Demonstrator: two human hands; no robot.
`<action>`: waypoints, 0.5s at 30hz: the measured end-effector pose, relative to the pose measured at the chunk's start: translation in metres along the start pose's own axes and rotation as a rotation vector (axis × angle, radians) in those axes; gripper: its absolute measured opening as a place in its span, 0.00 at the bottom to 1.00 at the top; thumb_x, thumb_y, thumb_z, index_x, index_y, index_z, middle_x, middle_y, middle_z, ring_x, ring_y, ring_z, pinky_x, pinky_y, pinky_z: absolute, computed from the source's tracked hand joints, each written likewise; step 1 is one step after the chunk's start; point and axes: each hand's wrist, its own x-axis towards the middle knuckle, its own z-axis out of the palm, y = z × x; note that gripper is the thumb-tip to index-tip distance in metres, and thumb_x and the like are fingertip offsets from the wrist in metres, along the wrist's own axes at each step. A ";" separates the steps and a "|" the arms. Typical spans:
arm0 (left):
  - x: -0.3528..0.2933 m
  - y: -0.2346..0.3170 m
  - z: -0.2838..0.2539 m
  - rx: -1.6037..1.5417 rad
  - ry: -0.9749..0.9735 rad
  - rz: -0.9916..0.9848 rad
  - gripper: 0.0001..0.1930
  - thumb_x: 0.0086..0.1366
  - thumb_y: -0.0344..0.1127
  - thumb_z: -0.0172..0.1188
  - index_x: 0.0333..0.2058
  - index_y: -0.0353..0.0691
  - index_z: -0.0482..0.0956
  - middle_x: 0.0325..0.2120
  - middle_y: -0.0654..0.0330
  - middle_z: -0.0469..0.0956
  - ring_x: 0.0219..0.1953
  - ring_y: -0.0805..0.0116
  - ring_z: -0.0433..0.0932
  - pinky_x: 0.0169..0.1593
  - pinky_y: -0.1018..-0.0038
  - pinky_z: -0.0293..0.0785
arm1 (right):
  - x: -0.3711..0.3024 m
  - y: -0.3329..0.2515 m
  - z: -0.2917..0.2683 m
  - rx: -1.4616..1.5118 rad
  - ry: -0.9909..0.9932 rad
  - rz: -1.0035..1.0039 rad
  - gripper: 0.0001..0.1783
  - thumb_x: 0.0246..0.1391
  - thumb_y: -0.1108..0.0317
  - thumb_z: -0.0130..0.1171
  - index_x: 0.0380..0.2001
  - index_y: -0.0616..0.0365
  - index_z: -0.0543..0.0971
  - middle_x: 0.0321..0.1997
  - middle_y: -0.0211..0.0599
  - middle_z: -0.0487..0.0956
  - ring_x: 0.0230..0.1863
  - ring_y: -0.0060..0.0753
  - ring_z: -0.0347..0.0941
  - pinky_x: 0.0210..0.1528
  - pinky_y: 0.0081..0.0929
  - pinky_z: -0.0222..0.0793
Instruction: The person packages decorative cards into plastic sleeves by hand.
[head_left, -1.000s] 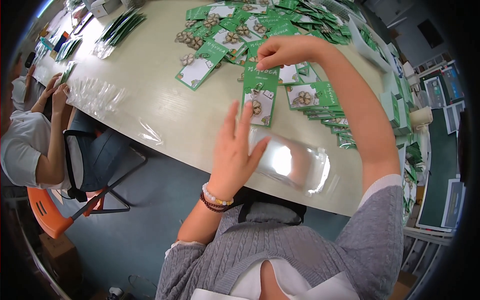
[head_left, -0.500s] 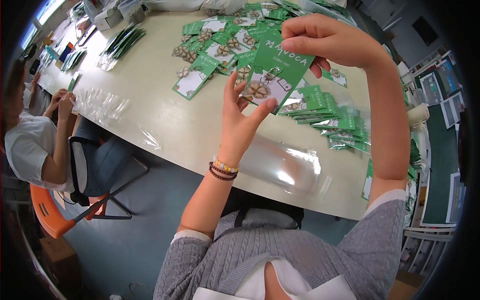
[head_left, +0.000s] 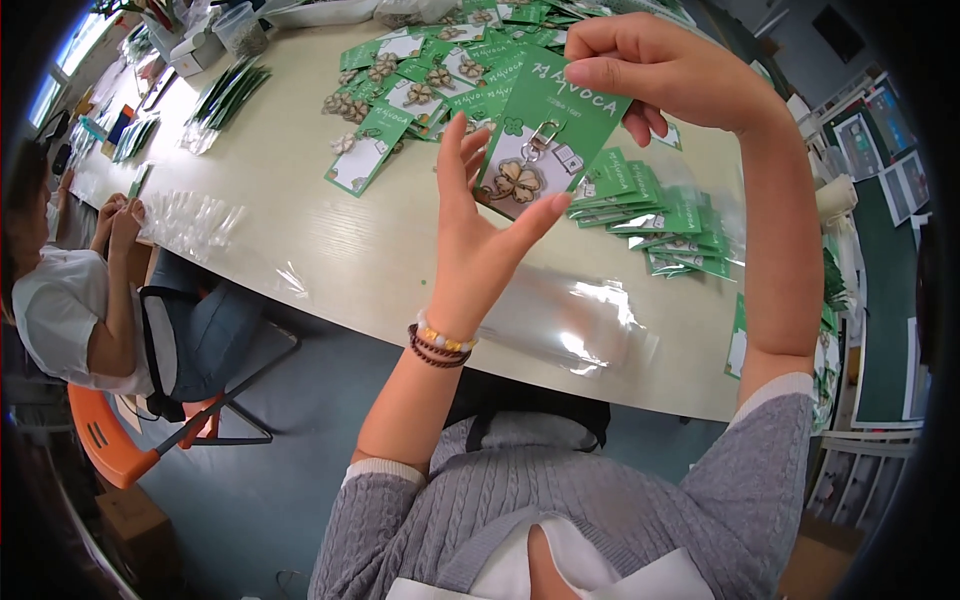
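My right hand [head_left: 690, 85] pinches the upper right corner of a green and white backing card [head_left: 575, 125], thumb on the front. A clover-shaped keychain charm [head_left: 517, 180] hangs from a metal clasp on the card's face. My left hand [head_left: 480, 240] is open below it, thumb and fingers spread around the card's lower end; the card hides part of the fingers. Whether the left hand touches the card I cannot tell. Beyond lies a loose pile of similar carded keychains [head_left: 425, 90]. Right of the card, several bagged ones lie in an overlapping stack [head_left: 680, 215].
A clear plastic sheet or bag [head_left: 565, 315] lies at the table's near edge. Empty clear sleeves [head_left: 190, 220] are to the left, near a seated person [head_left: 75, 310] handling a card. Bundled cards [head_left: 225, 105] and a tub [head_left: 240, 30] stand farther back.
The card has turned more squarely toward me, and the charm hangs lower and more in view. My left fingers have spread wider, the thumb moving off the card's lower corner.
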 end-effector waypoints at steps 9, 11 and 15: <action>0.013 -0.003 0.009 -0.200 0.012 -0.077 0.30 0.53 0.33 0.71 0.52 0.34 0.67 0.32 0.64 0.74 0.31 0.79 0.73 0.34 0.84 0.70 | -0.016 -0.012 -0.011 0.072 -0.014 0.182 0.13 0.65 0.59 0.48 0.33 0.59 0.71 0.21 0.24 0.73 0.19 0.14 0.73 0.18 0.12 0.64; 0.012 -0.004 0.005 -0.195 0.040 -0.051 0.32 0.53 0.31 0.71 0.54 0.34 0.65 0.33 0.63 0.73 0.32 0.78 0.74 0.34 0.84 0.70 | -0.009 -0.008 -0.007 0.111 -0.026 0.160 0.13 0.64 0.59 0.48 0.33 0.58 0.71 0.21 0.24 0.73 0.19 0.14 0.74 0.18 0.11 0.64; 0.007 0.000 0.008 -0.276 0.056 -0.004 0.40 0.51 0.26 0.71 0.60 0.37 0.58 0.41 0.57 0.69 0.36 0.73 0.75 0.35 0.81 0.74 | -0.011 -0.010 -0.009 0.162 -0.022 0.170 0.13 0.64 0.58 0.49 0.33 0.58 0.71 0.21 0.23 0.73 0.19 0.14 0.74 0.18 0.11 0.65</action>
